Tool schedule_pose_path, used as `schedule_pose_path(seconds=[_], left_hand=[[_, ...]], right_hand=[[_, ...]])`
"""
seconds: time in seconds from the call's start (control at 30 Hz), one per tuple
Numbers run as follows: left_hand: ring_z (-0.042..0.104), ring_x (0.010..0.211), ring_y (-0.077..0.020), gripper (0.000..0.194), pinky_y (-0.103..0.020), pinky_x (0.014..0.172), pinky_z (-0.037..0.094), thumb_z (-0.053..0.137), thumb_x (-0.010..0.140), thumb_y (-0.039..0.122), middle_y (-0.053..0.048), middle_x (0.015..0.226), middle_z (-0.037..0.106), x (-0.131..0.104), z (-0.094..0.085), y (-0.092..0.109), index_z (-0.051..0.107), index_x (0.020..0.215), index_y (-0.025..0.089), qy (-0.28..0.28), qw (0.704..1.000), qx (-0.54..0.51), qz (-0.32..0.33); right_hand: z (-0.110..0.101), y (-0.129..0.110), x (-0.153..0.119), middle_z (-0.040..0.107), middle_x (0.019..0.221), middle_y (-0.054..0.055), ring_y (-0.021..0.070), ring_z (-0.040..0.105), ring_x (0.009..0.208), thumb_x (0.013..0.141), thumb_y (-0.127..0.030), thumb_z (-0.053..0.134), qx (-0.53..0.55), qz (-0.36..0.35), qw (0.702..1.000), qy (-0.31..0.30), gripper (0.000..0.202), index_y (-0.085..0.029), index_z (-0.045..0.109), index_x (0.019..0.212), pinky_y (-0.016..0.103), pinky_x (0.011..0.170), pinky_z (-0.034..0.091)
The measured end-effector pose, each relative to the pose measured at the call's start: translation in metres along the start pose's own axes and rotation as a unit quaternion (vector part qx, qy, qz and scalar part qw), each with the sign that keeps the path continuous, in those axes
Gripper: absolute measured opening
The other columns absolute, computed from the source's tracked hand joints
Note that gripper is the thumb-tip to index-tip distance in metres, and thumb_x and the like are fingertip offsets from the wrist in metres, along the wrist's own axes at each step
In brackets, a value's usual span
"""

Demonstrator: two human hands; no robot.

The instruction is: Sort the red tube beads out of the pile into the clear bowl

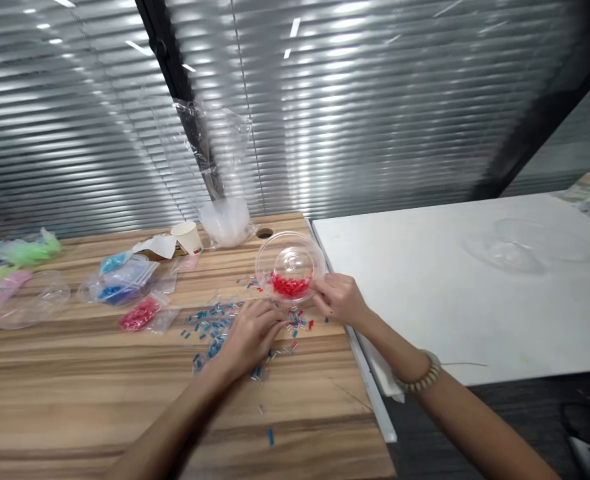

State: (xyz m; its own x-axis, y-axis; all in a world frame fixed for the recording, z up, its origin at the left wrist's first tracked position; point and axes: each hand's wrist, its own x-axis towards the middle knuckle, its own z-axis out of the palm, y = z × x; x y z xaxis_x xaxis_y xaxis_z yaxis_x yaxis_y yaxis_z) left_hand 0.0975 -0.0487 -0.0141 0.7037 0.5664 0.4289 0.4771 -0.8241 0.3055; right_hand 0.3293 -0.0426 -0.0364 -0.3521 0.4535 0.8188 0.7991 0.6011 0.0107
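My right hand (pixel 342 300) grips the right rim of a round clear plastic bowl (pixel 291 248). The bowl is tilted toward me, and small red tube pieces (pixel 291 285) have pooled along its lower side. Just below the bowl, my left hand (pixel 255 330) has its fingers drawn together at the wooden tabletop. Whatever sits between those fingertips is hidden or too small to name. Around the left hand lie scattered blue and clear tube pieces (pixel 217 320), with a few red ones close to the bowl.
A bag of red pieces (pixel 141 315), a clear container with blue bags (pixel 119 280), a paper cup (pixel 187 237) and a bag of white material (pixel 227 220) stand to the left. Clear lids (pixel 505 257) lie on the white table (pixel 425 287). Blinds (pixel 375 120) rise behind.
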Motion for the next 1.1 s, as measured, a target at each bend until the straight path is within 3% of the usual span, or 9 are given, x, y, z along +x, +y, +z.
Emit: schedule_pose_path(seconds=[0.2,0.47,0.87,1.1], left_hand=[[0.057,0.084,-0.0182,0.019,-0.031,0.074,0.042,0.049,0.091,0.022,-0.006,0.089,0.067,-0.003,0.007,-0.003,0.068,0.095,0.02,-0.037,0.999,-0.007,-0.033],[0.056,0.085,-0.0189,0.016,-0.032,0.075,0.041,0.052,0.089,0.022,-0.005,0.091,0.066,-0.003,0.011,-0.004,0.068,0.09,0.02,-0.059,0.998,0.019,-0.023],[0.059,0.09,-0.0179,0.014,-0.031,0.079,0.042,0.054,0.089,0.018,-0.003,0.094,0.068,-0.006,0.016,-0.025,0.067,0.088,0.02,-0.047,0.998,-0.027,-0.022],[0.057,0.092,-0.0185,0.015,-0.032,0.081,0.042,0.053,0.09,0.017,-0.004,0.099,0.066,-0.006,0.013,-0.017,0.067,0.094,0.021,-0.089,0.994,-0.034,-0.047]], right_hand=[[-0.001,-0.004,0.0,0.052,0.051,-0.001,0.0124,0.044,0.049,0.075,-0.006,0.044,0.021,-0.002,1.0,-0.004,0.019,-0.018,0.056,0.066,0.025,0.051,0.031],[0.0,-0.005,0.0,0.051,0.051,-0.001,0.0128,0.044,0.049,0.076,-0.006,0.043,0.041,0.006,0.999,-0.004,0.02,-0.018,0.053,0.064,0.026,0.052,0.032],[0.004,-0.004,0.002,0.049,0.05,-0.002,0.0125,0.042,0.047,0.077,-0.006,0.042,0.044,-0.016,0.999,0.0,0.02,-0.018,0.052,0.065,0.025,0.05,0.032],[-0.001,0.0,0.001,0.052,0.051,-0.001,0.0125,0.044,0.049,0.077,-0.007,0.043,0.03,-0.018,0.999,-0.004,0.02,-0.018,0.054,0.065,0.024,0.051,0.033]])
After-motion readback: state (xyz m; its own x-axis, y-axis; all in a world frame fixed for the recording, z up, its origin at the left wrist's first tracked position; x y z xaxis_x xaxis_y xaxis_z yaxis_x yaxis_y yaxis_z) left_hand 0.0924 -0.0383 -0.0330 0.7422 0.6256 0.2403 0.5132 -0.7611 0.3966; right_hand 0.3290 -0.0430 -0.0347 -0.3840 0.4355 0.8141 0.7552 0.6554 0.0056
